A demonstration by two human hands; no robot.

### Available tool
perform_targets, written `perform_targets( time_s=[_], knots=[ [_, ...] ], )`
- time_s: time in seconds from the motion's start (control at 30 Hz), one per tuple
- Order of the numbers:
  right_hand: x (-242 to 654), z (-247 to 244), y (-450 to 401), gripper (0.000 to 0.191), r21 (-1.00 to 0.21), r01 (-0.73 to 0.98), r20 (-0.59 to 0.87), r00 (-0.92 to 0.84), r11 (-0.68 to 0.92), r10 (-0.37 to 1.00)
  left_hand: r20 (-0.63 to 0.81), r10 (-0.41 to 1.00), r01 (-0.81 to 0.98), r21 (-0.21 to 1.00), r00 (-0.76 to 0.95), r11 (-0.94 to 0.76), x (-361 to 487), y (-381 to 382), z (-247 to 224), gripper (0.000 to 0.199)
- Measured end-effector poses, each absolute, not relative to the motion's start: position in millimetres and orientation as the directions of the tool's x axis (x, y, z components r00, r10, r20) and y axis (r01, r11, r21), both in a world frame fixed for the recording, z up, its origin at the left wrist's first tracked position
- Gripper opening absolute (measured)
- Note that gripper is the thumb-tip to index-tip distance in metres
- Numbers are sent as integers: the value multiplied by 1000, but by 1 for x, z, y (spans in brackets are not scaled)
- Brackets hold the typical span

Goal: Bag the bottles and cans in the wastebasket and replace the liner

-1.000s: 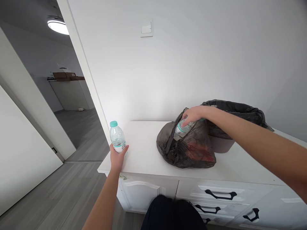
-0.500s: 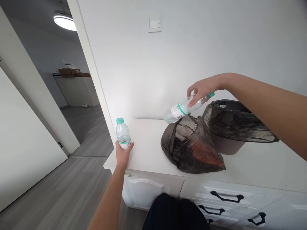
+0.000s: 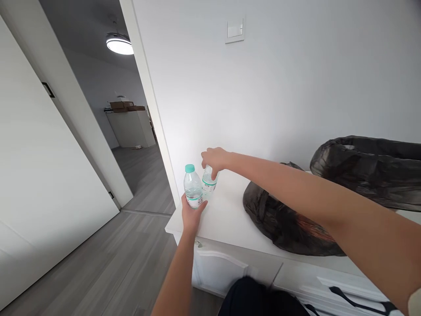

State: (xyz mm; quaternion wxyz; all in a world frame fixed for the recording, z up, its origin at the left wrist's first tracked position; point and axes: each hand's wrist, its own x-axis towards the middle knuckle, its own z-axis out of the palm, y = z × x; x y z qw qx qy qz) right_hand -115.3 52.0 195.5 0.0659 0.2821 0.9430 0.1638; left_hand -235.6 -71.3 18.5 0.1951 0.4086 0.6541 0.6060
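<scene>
A: Biggest things first: how is it laid out?

B: You have the white cabinet [image 3: 230,210] below both hands. The big bag [image 3: 365,171] is well off at three o'clock from the bottles; the small bag [image 3: 266,219], dark with something reddish in it, is nearer, at four.

A: And the bottles?

B: They're just beside each other near the cabinet's left end. Your left bottle [image 3: 193,186] looks nearly upright; your right bottle [image 3: 208,184] sits at about two o'clock from it. I can't tell whether either base touches the cabinet top.

A: The hands?

B: Your left hand [image 3: 191,216] is wrapped round the left bottle's lower part. Your right hand [image 3: 216,159] is curled over the right bottle's upper part, hiding its top. Only the left bottle's green cap [image 3: 190,168] shows.

A: So which step is this?

B: You seem to be setting the right bottle beside the left one. I'd judge the next move calls for a level base, then loosening your right fingers without nudging the neighbour.
</scene>
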Motion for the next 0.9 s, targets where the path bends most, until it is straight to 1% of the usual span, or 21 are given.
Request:
perform_targets(
  time_s=[0.07,0.17,0.23,0.33,0.47,0.57,0.67,0.73,0.8,0.87,0.9],
  knots=[
    [-128,197,46,62,340,464,-36,-863,818,504,254,777,295,951,-576,-91,-238,-70,13,66],
    [-139,198,45,65,269,445,-22,-884,854,468,271,794,302,946,-545,-115,-241,-68,4,68],
    [-143,196,48,65,191,475,-33,-872,859,489,267,804,306,946,-532,-112,-242,-66,-1,67],
    [-145,194,54,65,42,534,-53,-843,844,536,259,811,321,942,-525,-93,-244,-64,-6,66],
    [-142,193,57,67,-133,562,-23,-825,816,564,249,815,323,943,-523,-81,-245,-62,-9,68],
    [-138,196,56,72,-211,582,-31,-807,785,590,256,815,314,944,-520,-96,-245,-61,-12,72],
    [-132,202,54,84,-243,604,-22,-786,759,618,302,804,306,939,-512,-157,-246,-59,-16,85],
    [-122,207,50,93,-272,618,12,-764,737,645,340,779,311,930,-527,-195,-247,-57,-20,94],
    [-104,213,41,96,-343,591,61,-761,730,645,364,745,332,922,-558,-202,-248,-54,-22,100],
    [-79,217,28,90,-425,513,141,-776,745,615,380,719,356,914,-582,-195,-248,-51,-23,103],
    [-64,218,19,84,-453,477,184,-777,753,602,388,711,366,910,-586,-195,-249,-50,-23,103]
  ],
)
